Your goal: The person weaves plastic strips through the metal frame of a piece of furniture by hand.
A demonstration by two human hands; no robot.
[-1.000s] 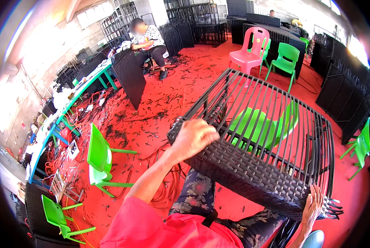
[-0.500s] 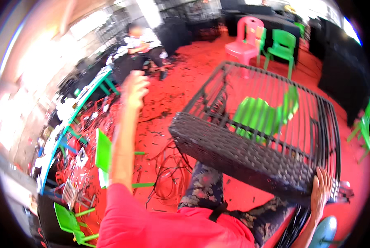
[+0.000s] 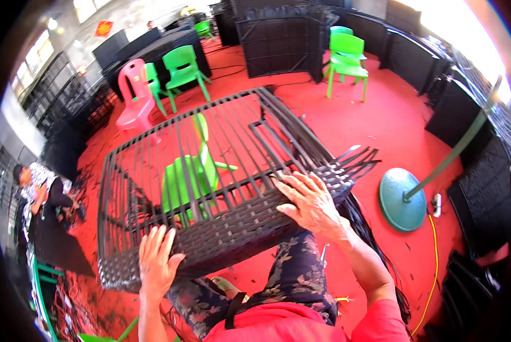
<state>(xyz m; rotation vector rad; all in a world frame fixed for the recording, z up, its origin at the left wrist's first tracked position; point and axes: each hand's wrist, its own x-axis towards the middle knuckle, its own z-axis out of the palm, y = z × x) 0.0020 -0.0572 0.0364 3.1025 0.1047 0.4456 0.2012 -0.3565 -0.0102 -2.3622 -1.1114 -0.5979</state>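
A black rattan furniture frame [image 3: 232,218] rests across my lap. Its near band is tightly woven. Beyond the band, spaced strips run over the open frame, and loose strip ends [image 3: 361,162] stick out at the right. My left hand [image 3: 157,259] lies on the woven band near its left end, fingers stretched out. Over the right part of the band, my right hand [image 3: 309,205] rests with its fingers spread, fingertips at the strips where the weave ends. Neither hand is closed around anything.
Through the strips shows a green chair [image 3: 187,182]. A pink chair [image 3: 136,100] and another green chair [image 3: 185,71] stand beyond. To the right is a round teal stand base [image 3: 402,199] with a pole, beside a yellow cable [image 3: 432,273]. A person [image 3: 47,191] sits far left.
My left hand has come down from the air onto the woven band. My right hand has moved from the band's end onto its top. The view has turned right.
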